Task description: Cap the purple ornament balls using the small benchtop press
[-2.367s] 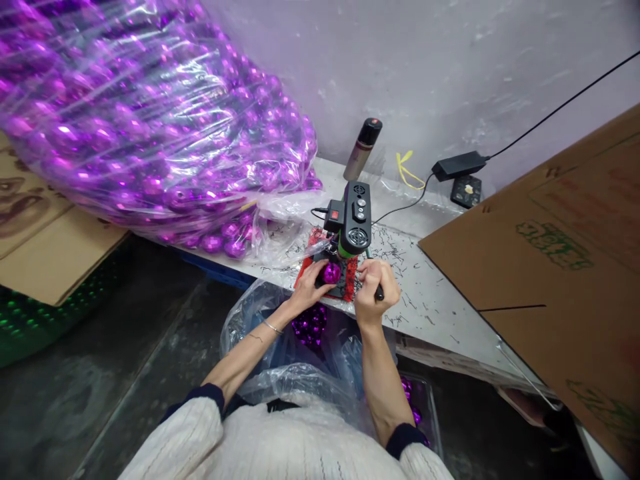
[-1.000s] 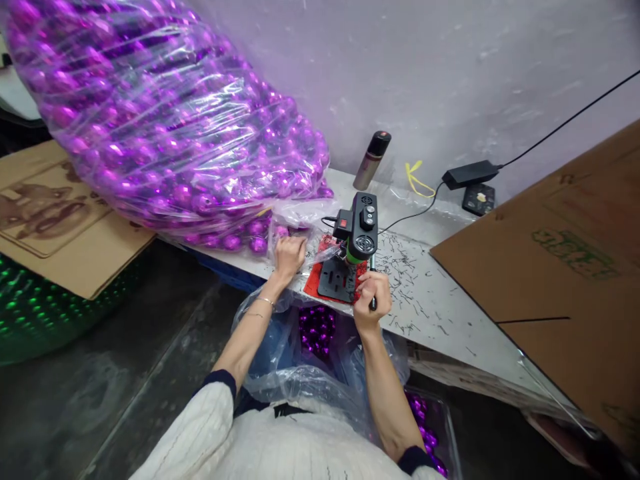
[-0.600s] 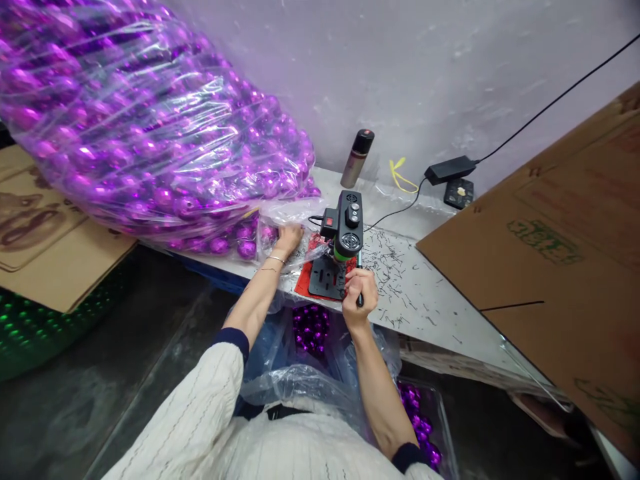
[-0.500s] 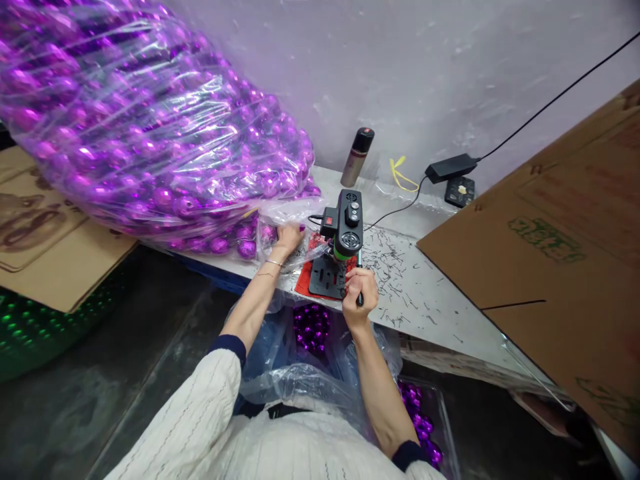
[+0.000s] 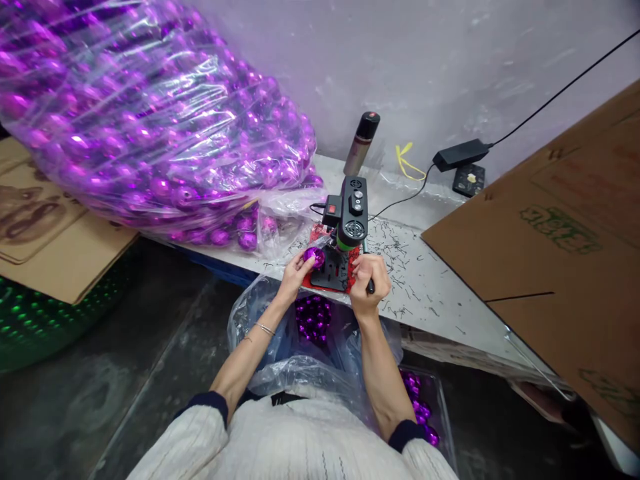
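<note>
Between the fingertips of my left hand (image 5: 294,275) is a shiny purple ball (image 5: 315,258), at the left side of a small black bench drill press (image 5: 353,212). My right hand (image 5: 369,281) is wrapped round the drill press's black-gripped lever handle (image 5: 371,287). Under the drill head lies the slotted black base plate (image 5: 326,275), on a red sheet (image 5: 309,283). To the left, a big clear plastic bag (image 5: 165,127) of purple balls spills several at its mouth. More purple balls (image 5: 313,319) lie in clear plastic below the table edge, in front of me.
Dark thin shavings (image 5: 395,260) litter the white table (image 5: 435,293). Behind the drill stand a spray can (image 5: 361,143), a yellow tie (image 5: 409,162) and a black power adapter (image 5: 463,155). Cardboard boxes flank both sides, the right one (image 5: 560,267) leaning over the table.
My left hand has come away from the bag's mouth toward the drill base, with a purple ball now visible in its fingers. My right hand stays on the lever.
</note>
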The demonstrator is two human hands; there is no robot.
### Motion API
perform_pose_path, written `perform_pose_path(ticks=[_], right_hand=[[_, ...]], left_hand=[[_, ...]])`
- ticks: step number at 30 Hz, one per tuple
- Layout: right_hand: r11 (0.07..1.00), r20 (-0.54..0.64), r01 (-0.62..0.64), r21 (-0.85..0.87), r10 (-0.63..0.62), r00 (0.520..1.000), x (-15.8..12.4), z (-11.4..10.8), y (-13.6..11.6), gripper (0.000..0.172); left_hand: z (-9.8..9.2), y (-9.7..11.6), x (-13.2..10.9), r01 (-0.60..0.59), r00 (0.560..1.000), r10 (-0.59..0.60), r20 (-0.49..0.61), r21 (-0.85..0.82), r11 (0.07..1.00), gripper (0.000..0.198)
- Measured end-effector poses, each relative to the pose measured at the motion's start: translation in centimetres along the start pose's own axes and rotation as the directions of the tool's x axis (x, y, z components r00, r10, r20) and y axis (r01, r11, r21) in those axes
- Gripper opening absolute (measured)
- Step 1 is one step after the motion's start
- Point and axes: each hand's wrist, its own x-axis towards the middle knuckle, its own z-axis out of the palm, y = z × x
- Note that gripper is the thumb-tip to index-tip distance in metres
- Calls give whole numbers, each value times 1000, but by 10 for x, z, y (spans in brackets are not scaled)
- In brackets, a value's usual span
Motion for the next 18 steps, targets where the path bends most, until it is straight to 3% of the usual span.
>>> perform_pose_path(ticks=[8, 18], right_hand=[[1000, 36, 8, -4, -8, 999, -5, -2, 2, 25], [999, 47, 13, -30, -11, 999, -6, -3, 1, 25]], left_hand=[[15, -27, 15, -304, 952, 270, 143, 364, 880, 62], [20, -32, 23, -440, 898, 368, 242, 530, 725, 59]])
